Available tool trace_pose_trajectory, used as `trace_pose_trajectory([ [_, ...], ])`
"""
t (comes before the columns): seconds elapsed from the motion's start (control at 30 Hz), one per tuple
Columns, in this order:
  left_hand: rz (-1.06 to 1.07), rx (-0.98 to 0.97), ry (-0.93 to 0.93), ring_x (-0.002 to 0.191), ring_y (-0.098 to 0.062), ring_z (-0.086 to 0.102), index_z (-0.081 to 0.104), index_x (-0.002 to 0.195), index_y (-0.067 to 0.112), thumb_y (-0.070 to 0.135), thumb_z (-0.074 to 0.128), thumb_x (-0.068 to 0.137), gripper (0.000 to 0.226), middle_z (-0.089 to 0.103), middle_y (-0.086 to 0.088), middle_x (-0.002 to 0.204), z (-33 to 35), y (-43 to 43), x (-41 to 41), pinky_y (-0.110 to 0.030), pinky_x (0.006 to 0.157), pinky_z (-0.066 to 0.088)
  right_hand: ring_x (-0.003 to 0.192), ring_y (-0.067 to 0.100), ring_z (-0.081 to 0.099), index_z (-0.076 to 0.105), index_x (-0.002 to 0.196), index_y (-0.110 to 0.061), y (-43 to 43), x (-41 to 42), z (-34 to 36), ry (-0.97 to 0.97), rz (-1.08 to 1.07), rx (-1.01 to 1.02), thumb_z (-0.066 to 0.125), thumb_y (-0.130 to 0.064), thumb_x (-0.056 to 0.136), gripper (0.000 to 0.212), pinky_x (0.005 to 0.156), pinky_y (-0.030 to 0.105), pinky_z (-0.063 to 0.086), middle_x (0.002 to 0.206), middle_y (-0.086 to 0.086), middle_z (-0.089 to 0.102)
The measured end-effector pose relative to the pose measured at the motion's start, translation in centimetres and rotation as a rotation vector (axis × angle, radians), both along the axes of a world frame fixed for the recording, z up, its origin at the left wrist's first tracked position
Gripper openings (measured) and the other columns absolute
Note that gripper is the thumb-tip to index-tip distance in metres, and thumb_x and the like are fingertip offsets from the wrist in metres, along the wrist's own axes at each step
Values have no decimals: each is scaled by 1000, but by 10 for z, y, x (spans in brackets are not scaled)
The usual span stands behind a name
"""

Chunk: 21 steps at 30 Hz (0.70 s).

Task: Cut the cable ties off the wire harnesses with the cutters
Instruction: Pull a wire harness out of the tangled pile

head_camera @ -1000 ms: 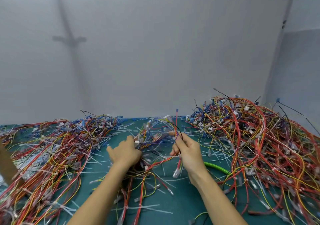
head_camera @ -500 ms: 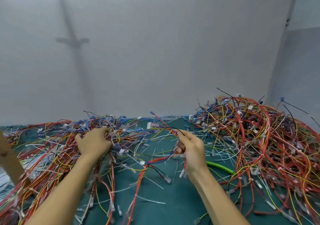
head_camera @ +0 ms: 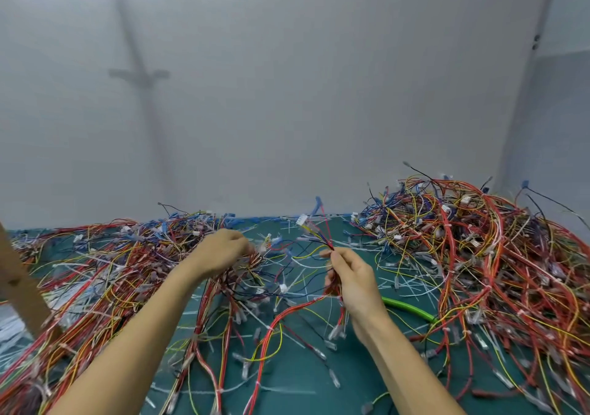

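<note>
Since half a second ago the left hand [head_camera: 223, 252] has shifted right, off the left heap [head_camera: 95, 271] toward the middle of the bench [head_camera: 287, 389]; the right hand [head_camera: 351, 274] holds its place. The left hand grips a clump of wires [head_camera: 252, 260]. The right hand pinches a wire harness [head_camera: 327, 243] between thumb and forefinger, its ends fanning upward.

Step judged: separating one harness from the tangle. No cutters can be identified; a green handle-like item [head_camera: 412, 311] lies just right of the right wrist. The next move calls for finding a cable tie and taking up the cutters.
</note>
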<state>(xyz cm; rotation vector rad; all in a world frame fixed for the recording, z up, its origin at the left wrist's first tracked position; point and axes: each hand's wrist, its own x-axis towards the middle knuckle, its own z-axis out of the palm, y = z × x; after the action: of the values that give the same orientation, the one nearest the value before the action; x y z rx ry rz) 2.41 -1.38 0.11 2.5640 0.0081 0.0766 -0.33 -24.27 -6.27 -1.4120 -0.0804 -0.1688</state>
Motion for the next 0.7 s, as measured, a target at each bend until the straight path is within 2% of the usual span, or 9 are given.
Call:
trace_pose_trajectory([
  [0.1, 101, 119, -34, 99, -24, 63, 59, 108, 14, 26, 58, 93, 19, 66, -5, 105, -2, 1, 2, -38, 90, 50, 56, 7, 49, 67, 92, -19, -2, 1, -1, -44, -40, 55, 45, -14, 103, 26, 54, 19, 44, 63, -7, 50],
  [0.2, 61, 248, 47, 99, -23, 64, 68, 92, 21, 32, 67, 87, 11, 70, 0, 99, -6, -4, 3, -41, 95, 48, 54, 6, 48, 65, 93, -19, -5, 3, 0, -79, -104, 110, 45, -16, 103, 23, 52, 16, 44, 59, -10, 50],
  [0.3, 80, 226, -43, 96, -27, 64, 64, 78, 24, 30, 64, 90, 14, 69, -1, 88, -7, -13, 3, -41, 93, 47, 55, 5, 48, 65, 94, -20, -4, 5, -2, -100, -127, 105, 45, -17, 103, 22, 53, 16, 44, 58, -13, 50],
  [0.47, 111, -107, -389, 79, -23, 65, 66, 87, 14, 25, 65, 92, 12, 67, -3, 86, -7, -27, -4, -38, 76, 49, 56, 8, 50, 69, 92, -24, 5, 2, -7, -66, 2, -68, 50, -15, 101, 23, 55, 22, 45, 62, -9, 54],
  [0.53, 71, -158, -497, 69, -20, 67, 64, 87, 14, 21, 63, 93, 9, 65, -1, 88, -6, -30, -4, -37, 73, 50, 57, 9, 52, 70, 89, -26, 9, 0, -9, -55, 43, -126, 52, -16, 100, 24, 58, 25, 46, 62, -10, 57],
  [0.6, 87, -161, -570, 71, -22, 65, 63, 89, 13, 19, 62, 94, 8, 62, -2, 90, -6, -27, -2, -39, 73, 51, 59, 7, 53, 71, 89, -25, 10, -1, -8, -58, 10, -108, 53, -17, 100, 23, 58, 23, 45, 64, -10, 60],
  [0.7, 231, -239, -578, 82, -30, 62, 62, 92, 11, 19, 58, 96, 9, 63, -10, 91, -8, -9, 5, -45, 75, 51, 57, 3, 53, 69, 92, -23, -3, 1, 1, -68, -142, 65, 49, -18, 102, 23, 53, 19, 44, 64, -12, 61],
])
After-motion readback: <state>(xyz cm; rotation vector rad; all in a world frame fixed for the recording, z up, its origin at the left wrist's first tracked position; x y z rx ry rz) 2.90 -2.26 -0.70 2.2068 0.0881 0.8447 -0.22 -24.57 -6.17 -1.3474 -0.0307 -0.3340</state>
